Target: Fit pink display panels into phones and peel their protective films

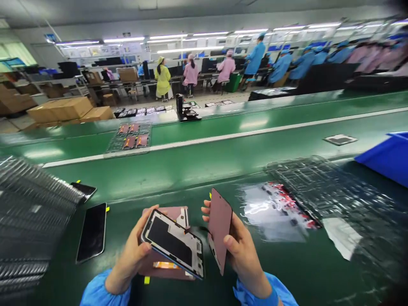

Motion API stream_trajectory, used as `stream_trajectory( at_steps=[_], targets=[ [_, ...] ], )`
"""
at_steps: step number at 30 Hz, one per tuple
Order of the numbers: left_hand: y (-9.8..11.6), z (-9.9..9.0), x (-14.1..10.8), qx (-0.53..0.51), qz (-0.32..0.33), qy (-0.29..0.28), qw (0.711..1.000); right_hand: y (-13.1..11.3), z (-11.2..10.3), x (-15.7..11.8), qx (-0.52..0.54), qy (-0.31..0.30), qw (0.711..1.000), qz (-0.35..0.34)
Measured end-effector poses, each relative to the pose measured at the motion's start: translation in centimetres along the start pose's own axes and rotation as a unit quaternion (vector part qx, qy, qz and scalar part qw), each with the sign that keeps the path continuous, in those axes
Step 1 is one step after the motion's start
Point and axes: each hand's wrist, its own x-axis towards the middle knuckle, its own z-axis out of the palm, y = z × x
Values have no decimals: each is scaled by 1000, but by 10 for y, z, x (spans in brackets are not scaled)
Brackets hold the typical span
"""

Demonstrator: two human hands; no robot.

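Observation:
My left hand (135,246) grips an open phone housing (174,242) by its left end, tilted, with a black panel and grey-white inner faces showing. In my right hand (244,248) a phone screen (219,229) stands nearly upright, covered in pinkish film, thumb on its face and fingers behind. Between the two parts runs a short dark strip, seemingly a flex cable (200,229). Beneath the housing lie pinkish screen panels (149,265) with an orange strip and yellow tabs, partly hidden by it and my left hand.
Two black phones (92,233) lie left, beside stacked clear plastic trays (28,225). To the right are clear plastic sheets (264,208) with red-marked pieces, a clear tray (328,187), a white paper (342,236) and a blue bin (387,157). Across the green conveyor (207,157), people work at benches.

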Motion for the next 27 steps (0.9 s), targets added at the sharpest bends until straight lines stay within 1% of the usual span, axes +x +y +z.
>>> stream_trajectory(
  at_steps=[3,8,11,15,20,23,27],
  targets=[
    [-10,3,-9,-11,-14,-36,999,6,6,-7,-100,-59,993,-28],
    [-12,6,-13,-13,-4,-75,997,14,10,-12,-213,-126,967,-54],
    [-15,6,-13,-11,5,-99,995,16,10,-12,-278,-146,946,-78],
    [-18,11,-15,-33,7,-121,992,15,16,-13,-362,-178,908,-111],
    [-17,17,-16,-33,-2,-119,992,17,24,-17,-434,-210,864,-144],
    [-18,17,-16,-32,-7,-117,993,18,25,-18,-457,-216,848,-162],
    [-20,15,-16,-39,-11,-122,992,18,25,-18,-468,-215,838,-179]
  ],
)
